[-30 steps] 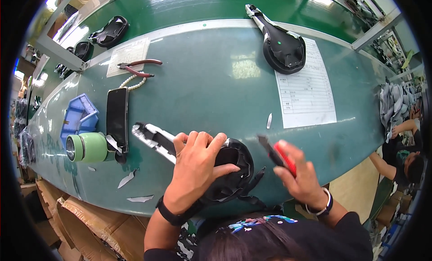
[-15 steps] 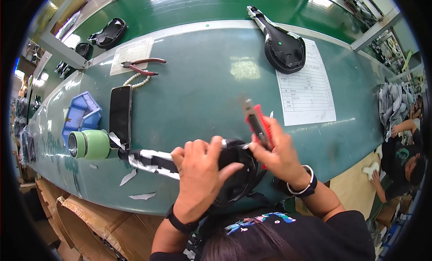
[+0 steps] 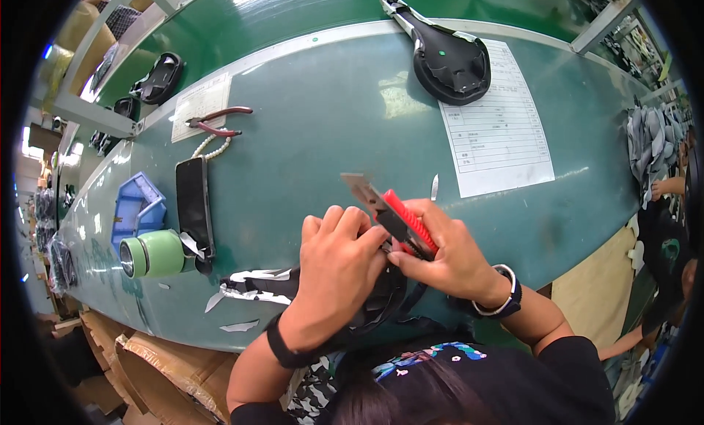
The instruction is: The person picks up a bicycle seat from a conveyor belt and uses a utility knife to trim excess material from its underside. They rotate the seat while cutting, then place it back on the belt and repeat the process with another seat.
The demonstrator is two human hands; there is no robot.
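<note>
A black bicycle saddle (image 3: pixel 378 302) lies at the table's near edge, its narrow nose pointing left with ragged white material along it. My left hand (image 3: pixel 331 267) rests over the saddle, thumb and fingers pinched together at its upper edge; exactly what they pinch is hidden. In my right hand (image 3: pixel 458 260) is a red utility knife (image 3: pixel 405 221), its blade out and pointing up and left, above my left fingertips. The right thumb and the knife's lower end are close to the saddle's edge.
Another saddle (image 3: pixel 451 62) sits on a printed sheet (image 3: pixel 502 157). At left are pliers (image 3: pixel 227 111), a bead string (image 3: pixel 218 149), a phone (image 3: pixel 193 209), a blue tray (image 3: pixel 138 218) and a green jar (image 3: pixel 163 253). Offcuts (image 3: pixel 240 326) lie nearby. A person's arm (image 3: pixel 623 344) shows at right.
My left hand has gone from spread over the saddle to a pinch at its edge. The right hand with the knife has come left and lower, closer to it. The view has shifted slightly.
</note>
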